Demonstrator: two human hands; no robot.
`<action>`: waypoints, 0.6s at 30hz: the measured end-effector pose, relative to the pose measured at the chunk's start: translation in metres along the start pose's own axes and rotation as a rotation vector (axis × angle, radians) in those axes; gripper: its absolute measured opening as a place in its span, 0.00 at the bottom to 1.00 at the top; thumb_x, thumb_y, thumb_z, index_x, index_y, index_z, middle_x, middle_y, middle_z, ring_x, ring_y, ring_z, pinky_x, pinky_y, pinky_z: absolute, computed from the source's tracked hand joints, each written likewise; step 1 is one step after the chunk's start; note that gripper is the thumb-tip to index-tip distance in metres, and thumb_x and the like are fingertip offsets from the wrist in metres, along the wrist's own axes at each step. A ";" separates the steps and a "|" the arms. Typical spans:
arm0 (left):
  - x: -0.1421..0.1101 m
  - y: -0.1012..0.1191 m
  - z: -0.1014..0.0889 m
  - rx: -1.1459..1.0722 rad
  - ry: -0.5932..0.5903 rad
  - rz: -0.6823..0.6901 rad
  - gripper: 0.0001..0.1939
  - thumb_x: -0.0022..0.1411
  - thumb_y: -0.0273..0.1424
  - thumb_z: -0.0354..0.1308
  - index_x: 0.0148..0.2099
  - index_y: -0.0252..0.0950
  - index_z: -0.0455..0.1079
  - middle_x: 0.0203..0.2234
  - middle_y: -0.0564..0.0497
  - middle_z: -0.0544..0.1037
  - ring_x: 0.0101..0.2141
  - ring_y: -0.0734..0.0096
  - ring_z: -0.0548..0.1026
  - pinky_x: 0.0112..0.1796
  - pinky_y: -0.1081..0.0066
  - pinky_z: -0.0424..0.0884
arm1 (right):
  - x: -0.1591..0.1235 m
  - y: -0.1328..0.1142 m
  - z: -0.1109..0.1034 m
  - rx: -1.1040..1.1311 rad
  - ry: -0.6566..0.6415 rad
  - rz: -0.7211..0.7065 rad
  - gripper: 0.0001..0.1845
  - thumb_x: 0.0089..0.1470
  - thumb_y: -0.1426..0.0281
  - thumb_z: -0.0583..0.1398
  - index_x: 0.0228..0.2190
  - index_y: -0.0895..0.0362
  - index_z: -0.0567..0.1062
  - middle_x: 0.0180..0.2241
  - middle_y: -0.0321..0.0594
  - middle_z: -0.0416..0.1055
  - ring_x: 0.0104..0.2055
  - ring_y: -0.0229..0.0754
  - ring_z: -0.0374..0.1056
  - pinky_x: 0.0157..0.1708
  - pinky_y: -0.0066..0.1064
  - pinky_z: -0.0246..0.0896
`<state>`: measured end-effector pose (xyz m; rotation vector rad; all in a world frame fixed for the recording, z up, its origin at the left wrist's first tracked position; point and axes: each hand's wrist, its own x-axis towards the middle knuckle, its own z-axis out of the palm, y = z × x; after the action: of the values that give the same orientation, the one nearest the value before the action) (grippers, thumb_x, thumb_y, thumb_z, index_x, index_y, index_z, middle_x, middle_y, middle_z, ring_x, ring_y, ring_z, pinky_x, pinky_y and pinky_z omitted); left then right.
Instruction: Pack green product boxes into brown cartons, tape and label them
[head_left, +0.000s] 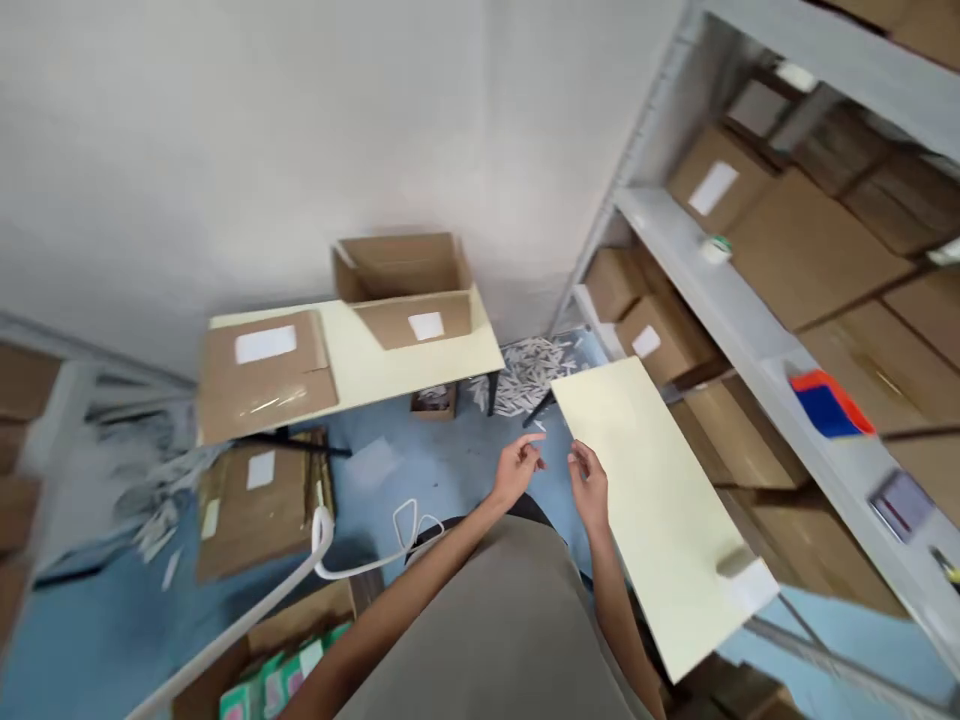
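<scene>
My left hand (517,470) is held out in front of my body, above the blue floor, with its index finger stretched out and the others loosely bent; I see nothing in it. My right hand (589,486) hangs beside the left edge of a pale yellow table (637,450), fingers loosely curved and apart, with nothing visible in it. A gap separates the two hands. An open cardboard box (409,315) stands on another pale yellow table (367,370) farther ahead. A flattened cardboard box (262,385) with a white label lies left of it.
Shelving (697,290) with stacked cartons runs along the right. Many white strips (529,372) lie heaped on the floor by the wall. A white bent tube (232,625) crosses the lower left, above a carton (300,615) of green packs. Another carton (259,500) lies under the far table.
</scene>
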<state>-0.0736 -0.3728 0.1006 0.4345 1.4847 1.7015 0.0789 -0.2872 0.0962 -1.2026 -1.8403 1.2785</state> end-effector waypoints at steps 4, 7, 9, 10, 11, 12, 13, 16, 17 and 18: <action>0.014 0.015 -0.061 -0.052 0.244 0.009 0.31 0.67 0.56 0.61 0.56 0.33 0.80 0.14 0.61 0.66 0.23 0.63 0.80 0.29 0.69 0.72 | 0.045 -0.037 0.066 -0.019 -0.237 -0.058 0.32 0.65 0.46 0.61 0.56 0.57 0.81 0.59 0.57 0.81 0.61 0.58 0.79 0.65 0.55 0.73; 0.024 0.024 -0.100 -0.092 0.395 0.014 0.33 0.70 0.57 0.58 0.57 0.32 0.78 0.14 0.61 0.66 0.22 0.63 0.79 0.30 0.69 0.72 | 0.070 -0.059 0.116 -0.022 -0.384 -0.082 0.31 0.65 0.46 0.60 0.56 0.56 0.81 0.58 0.57 0.82 0.61 0.58 0.79 0.64 0.54 0.74; 0.035 0.031 -0.122 -0.117 0.477 0.024 0.30 0.73 0.53 0.56 0.59 0.32 0.77 0.17 0.59 0.70 0.24 0.65 0.79 0.33 0.68 0.75 | 0.082 -0.072 0.149 -0.017 -0.472 -0.098 0.31 0.65 0.46 0.61 0.55 0.56 0.81 0.57 0.56 0.83 0.60 0.58 0.80 0.63 0.55 0.74; 0.042 0.035 -0.132 -0.127 0.508 0.025 0.28 0.74 0.50 0.55 0.60 0.32 0.76 0.18 0.58 0.73 0.25 0.65 0.79 0.35 0.68 0.76 | 0.087 -0.079 0.166 -0.013 -0.517 -0.106 0.31 0.65 0.46 0.61 0.55 0.56 0.81 0.57 0.57 0.83 0.59 0.58 0.80 0.63 0.55 0.75; 0.049 0.039 -0.142 -0.138 0.537 0.023 0.26 0.75 0.47 0.54 0.60 0.33 0.76 0.20 0.56 0.76 0.27 0.66 0.80 0.37 0.67 0.77 | 0.092 -0.086 0.182 -0.009 -0.566 -0.115 0.31 0.65 0.45 0.61 0.55 0.56 0.81 0.56 0.57 0.83 0.59 0.59 0.80 0.63 0.55 0.75; 0.056 0.043 -0.151 -0.150 0.566 0.019 0.24 0.75 0.45 0.54 0.60 0.34 0.76 0.23 0.54 0.79 0.28 0.66 0.80 0.38 0.67 0.77 | 0.097 -0.092 0.197 -0.008 -0.623 -0.124 0.31 0.66 0.45 0.60 0.55 0.56 0.80 0.56 0.57 0.83 0.59 0.59 0.80 0.62 0.55 0.75; 0.063 0.046 -0.159 -0.166 0.593 0.013 0.23 0.74 0.43 0.54 0.60 0.35 0.76 0.25 0.53 0.80 0.30 0.66 0.80 0.39 0.67 0.78 | 0.101 -0.098 0.212 -0.011 -0.687 -0.131 0.31 0.66 0.45 0.60 0.55 0.56 0.80 0.56 0.57 0.83 0.59 0.58 0.80 0.62 0.54 0.75; 0.076 0.050 -0.186 -0.230 0.671 0.001 0.19 0.70 0.39 0.54 0.56 0.36 0.78 0.29 0.51 0.83 0.32 0.66 0.81 0.41 0.66 0.78 | 0.114 -0.113 0.253 -0.043 -0.893 -0.144 0.32 0.67 0.44 0.60 0.57 0.55 0.80 0.56 0.57 0.83 0.59 0.57 0.81 0.62 0.52 0.76; 0.076 0.049 -0.195 -0.252 0.697 -0.002 0.19 0.68 0.37 0.55 0.55 0.36 0.78 0.30 0.50 0.83 0.33 0.66 0.81 0.41 0.66 0.78 | 0.118 -0.116 0.266 -0.055 -0.957 -0.146 0.32 0.68 0.43 0.59 0.57 0.55 0.79 0.56 0.57 0.83 0.59 0.57 0.81 0.62 0.51 0.76; 0.074 0.046 -0.205 -0.273 0.727 -0.005 0.18 0.67 0.35 0.55 0.54 0.36 0.78 0.31 0.50 0.84 0.33 0.67 0.82 0.42 0.66 0.79 | 0.122 -0.117 0.279 -0.066 -1.015 -0.145 0.33 0.68 0.43 0.60 0.57 0.56 0.79 0.56 0.57 0.83 0.59 0.56 0.81 0.62 0.51 0.76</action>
<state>-0.2814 -0.4498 0.0750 -0.3800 1.6847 2.1417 -0.2470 -0.3027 0.1003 -0.3973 -2.5870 1.9458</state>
